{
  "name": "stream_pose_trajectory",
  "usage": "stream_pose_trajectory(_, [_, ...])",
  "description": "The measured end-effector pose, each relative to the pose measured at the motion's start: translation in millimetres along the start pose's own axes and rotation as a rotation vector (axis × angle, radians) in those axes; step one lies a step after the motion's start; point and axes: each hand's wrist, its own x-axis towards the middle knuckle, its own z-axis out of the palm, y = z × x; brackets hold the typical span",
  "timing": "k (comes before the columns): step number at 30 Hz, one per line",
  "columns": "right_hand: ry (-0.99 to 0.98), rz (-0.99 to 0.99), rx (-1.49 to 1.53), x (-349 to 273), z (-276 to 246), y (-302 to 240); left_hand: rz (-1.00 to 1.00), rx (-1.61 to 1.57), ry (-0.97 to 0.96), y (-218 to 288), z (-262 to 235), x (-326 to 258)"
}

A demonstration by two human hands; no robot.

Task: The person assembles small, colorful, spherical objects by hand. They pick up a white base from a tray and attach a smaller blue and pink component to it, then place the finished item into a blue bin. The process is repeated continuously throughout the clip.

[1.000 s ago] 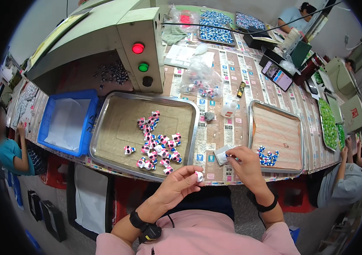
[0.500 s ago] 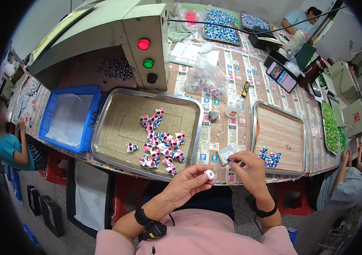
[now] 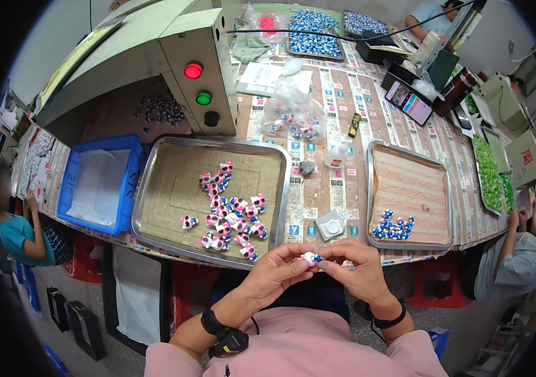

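Observation:
My left hand [image 3: 278,274] and my right hand [image 3: 349,270] meet just below the table's front edge, fingertips together on one small white, pink and blue toy figure [image 3: 309,257]. Up and left of them a metal tray [image 3: 154,188] holds several matching pink and white figures [image 3: 229,213]. To the right a second metal tray [image 3: 406,182] carries a small cluster of blue and white pieces [image 3: 393,227] in its near corner. A small white square dish [image 3: 330,225] sits on the table between the two trays.
A blue plastic bin [image 3: 98,182] stands left of the trays. Behind it is a green machine [image 3: 173,44] with red and green lamps. A clear bag of figures [image 3: 293,113], a phone [image 3: 409,100] and more trays lie farther back. Other people sit at the left and right.
My right hand left the white dish and came down to my left hand. Both hands now pinch the small figure together, closer to my body.

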Motion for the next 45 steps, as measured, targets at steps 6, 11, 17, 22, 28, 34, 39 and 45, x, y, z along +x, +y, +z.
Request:
stream_pose_trajectory(6, [-0.019, -0.06, -0.007, -1.4, -1.1, -0.1, 0.014, 0.092, 0.029, 0.7, 1.3, -2.0])
stream_pose_trajectory(11, [-0.026, -0.084, -0.01, -2.8, 2.5, 3.8, 0.1, 0.2, 0.043, 4.1, 3.6, -5.6])
stream_pose_trajectory(17, [-0.008, -0.088, 0.025, -11.3, 6.1, -0.3, 0.139, 0.25, 0.059, 1.6, 10.9, -13.3])
stream_pose_trajectory(22, [0.032, -0.093, 0.065, -24.9, 23.0, -3.8, 0.218, 0.433, 0.028, 18.1, 11.6, -34.8])
stream_pose_trajectory(28, [0.111, -0.112, -0.034, -60.7, 18.1, 3.0, 1.009, 1.569, 0.455, 81.1, -48.5, -42.8])
stream_pose_trajectory(34, [0.167, -0.074, -0.046, -104.8, 16.3, 19.0, 1.017, 1.814, 0.628, 112.9, -97.5, -48.5])
stream_pose_trajectory(39, [0.266, -0.045, -0.044, -131.8, 16.0, 29.8, 1.132, 1.922, 0.345, 95.2, -77.2, -31.7])
stream_pose_trajectory(45, [0.304, -0.048, -0.066, -159.2, 18.9, 21.9, 0.676, 2.297, 0.024, 102.2, -73.7, -13.1])
